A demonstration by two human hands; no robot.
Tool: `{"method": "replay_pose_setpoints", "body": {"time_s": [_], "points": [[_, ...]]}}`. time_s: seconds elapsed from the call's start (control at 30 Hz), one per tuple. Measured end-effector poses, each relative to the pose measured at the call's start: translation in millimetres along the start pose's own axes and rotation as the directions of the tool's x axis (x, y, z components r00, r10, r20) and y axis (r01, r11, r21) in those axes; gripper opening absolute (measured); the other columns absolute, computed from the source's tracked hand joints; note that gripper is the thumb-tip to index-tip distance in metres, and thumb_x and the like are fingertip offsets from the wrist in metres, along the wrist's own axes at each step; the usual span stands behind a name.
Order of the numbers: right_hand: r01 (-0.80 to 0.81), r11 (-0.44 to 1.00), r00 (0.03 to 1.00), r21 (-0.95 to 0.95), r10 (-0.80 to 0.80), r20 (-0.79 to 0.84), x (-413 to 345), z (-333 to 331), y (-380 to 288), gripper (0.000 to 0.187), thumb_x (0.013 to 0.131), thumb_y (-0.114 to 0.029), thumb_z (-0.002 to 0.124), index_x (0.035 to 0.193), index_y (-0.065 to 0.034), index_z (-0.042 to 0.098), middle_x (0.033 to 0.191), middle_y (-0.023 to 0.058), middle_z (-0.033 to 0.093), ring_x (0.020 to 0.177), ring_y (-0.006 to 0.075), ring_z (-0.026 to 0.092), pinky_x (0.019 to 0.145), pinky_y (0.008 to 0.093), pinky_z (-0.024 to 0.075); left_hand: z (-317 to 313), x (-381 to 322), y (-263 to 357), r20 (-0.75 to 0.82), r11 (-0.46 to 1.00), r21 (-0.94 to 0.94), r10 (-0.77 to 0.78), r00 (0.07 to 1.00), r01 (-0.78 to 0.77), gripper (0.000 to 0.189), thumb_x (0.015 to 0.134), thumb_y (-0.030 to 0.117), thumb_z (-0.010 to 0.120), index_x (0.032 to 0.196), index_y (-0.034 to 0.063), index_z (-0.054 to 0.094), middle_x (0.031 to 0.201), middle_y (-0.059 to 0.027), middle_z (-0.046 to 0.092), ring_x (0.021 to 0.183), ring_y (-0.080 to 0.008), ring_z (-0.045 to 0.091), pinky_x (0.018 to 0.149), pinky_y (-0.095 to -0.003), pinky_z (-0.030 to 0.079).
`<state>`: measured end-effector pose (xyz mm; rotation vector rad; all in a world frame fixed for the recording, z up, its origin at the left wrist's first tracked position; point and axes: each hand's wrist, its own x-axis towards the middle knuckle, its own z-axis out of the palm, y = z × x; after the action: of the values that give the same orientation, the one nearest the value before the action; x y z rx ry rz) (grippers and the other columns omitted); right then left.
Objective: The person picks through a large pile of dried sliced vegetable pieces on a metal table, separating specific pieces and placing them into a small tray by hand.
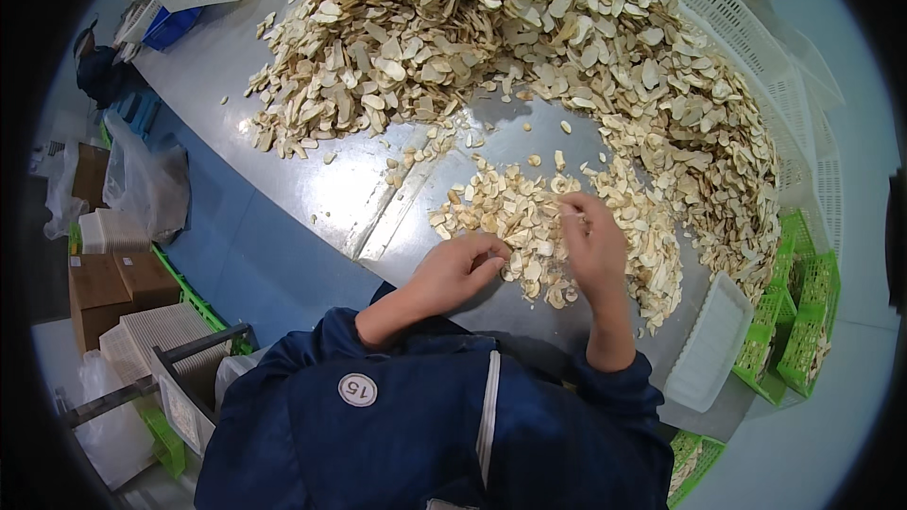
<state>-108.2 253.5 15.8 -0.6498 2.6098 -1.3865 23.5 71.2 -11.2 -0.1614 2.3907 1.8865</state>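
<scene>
Pale dried slices, perhaps a root or herb, lie on a metal table (312,191). My left hand (460,270) rests low at the left edge of a small spread of slices (528,223), thumb and forefinger curled close together; whether a piece is between them cannot be told. At the right of that spread is my right hand (594,244), its fingers bent over the slices and slightly blurred, so its grip is unclear. A much larger heap of slices (439,35) curves around behind and to the right. Loose pieces are scattered between heap and spread.
White perforated baskets (744,28) line the far right edge. A white plastic tray (708,343) sits at the table's right, beside green crates (808,326) of slices. Cardboard boxes (103,283), plastic bags and stacked trays stand at left. Another person (99,71) is at far left.
</scene>
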Motion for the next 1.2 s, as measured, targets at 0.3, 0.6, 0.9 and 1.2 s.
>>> {"method": "replay_pose_setpoints", "body": {"time_s": [0.3, 0.6, 0.9, 1.2], "points": [[0.048, 0.993, 0.993, -0.11, -0.036, 0.11, -41, -1, 15, 0.017, 0.089, -0.017, 0.071, 0.104, -0.0078, 0.068, 0.104, 0.0108, 0.068, 0.083, 0.0253, 0.065, 0.069, 0.0348, 0.0522, 5, 12, 12, 0.077, 0.734, 0.633, 0.258, 0.963, -0.247, 0.017, 0.086, 0.018, 0.063, 0.102, 0.0136, 0.068, 0.086, -0.0082, 0.062, 0.082, -0.0304, 0.065, 0.069, -0.042, 0.053], [-0.298, 0.885, 0.955, 0.359, 0.276, 0.112, -49, -5, 31, 0.015, 0.091, -0.013, 0.067, 0.101, -0.0038, 0.062, 0.083, 0.0024, 0.063, 0.072, 0.0097, 0.059, 0.066, 0.0249, 0.048, 2, 18, 12, 0.222, 0.63, 0.679, 0.313, 0.923, -0.377, 0.025, 0.085, 0.022, 0.066, 0.109, 0.0172, 0.065, 0.087, -0.0058, 0.061, 0.083, -0.027, 0.067, 0.064, -0.0393, 0.055], [0.063, 0.997, 0.987, 0.051, -0.069, 0.146, -34, 2, 8, 0.017, 0.094, -0.016, 0.064, 0.104, -0.0035, 0.069, 0.1, 0.0153, 0.07, 0.09, 0.0326, 0.068, 0.078, 0.0372, 0.0525, 6, 27, 9, 0.31, 0.536, 0.711, 0.342, 0.887, -0.455, 0.022, 0.087, 0.022, 0.063, 0.109, 0.0167, 0.062, 0.09, -0.0048, 0.06, 0.083, -0.0238, 0.067, 0.059, -0.0375, 0.055], [0.095, 0.985, 0.991, -0.144, -0.08, 0.111, -23, 12, 3, 0.024, 0.09, -0.015, 0.067, 0.113, -0.0069, 0.067, 0.092, 0.0157, 0.07, 0.079, 0.0343, 0.067, 0.07, 0.04, 0.0537, -41, 10, -24, -0.07, 0.875, -0.474, -0.154, 0.985, 0.103, 0.013, 0.1, 0.012, 0.055, 0.107, 0.0024, 0.061, 0.087, -0.0041, 0.064, 0.072, -0.0084, 0.058, 0.059, -0.0216, 0.045]]}}
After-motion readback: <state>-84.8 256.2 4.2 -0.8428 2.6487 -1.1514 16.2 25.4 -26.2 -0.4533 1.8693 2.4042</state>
